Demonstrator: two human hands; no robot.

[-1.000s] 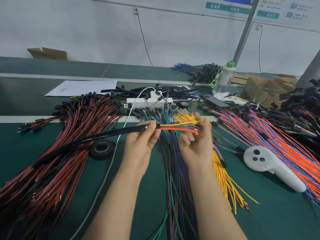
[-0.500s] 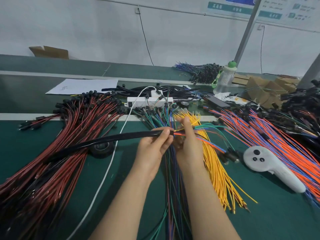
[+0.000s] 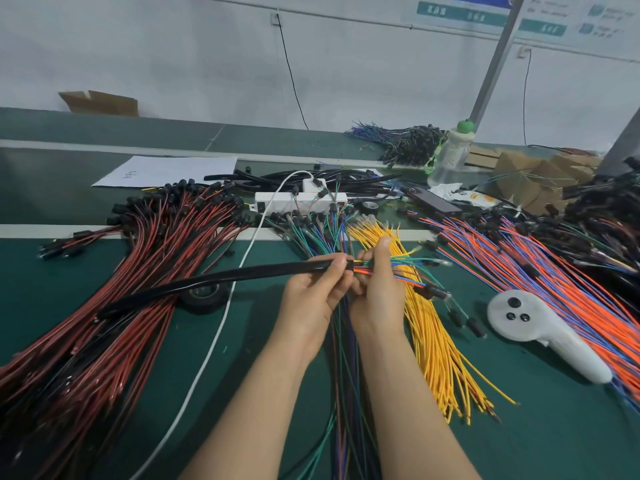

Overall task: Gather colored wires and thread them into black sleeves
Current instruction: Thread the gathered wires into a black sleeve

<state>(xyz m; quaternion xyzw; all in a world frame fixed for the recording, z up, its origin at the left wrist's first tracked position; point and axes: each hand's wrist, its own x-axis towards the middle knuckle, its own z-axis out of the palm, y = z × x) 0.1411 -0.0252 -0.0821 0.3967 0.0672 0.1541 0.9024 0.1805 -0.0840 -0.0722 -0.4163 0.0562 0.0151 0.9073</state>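
Green bench, white wall; left hand clasped on black sleeve, right hand on colored wires.

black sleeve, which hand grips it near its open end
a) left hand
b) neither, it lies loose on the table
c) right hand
a: the left hand pinches the black sleeve right by its mouth, while the right hand holds the colored wires that run into it.
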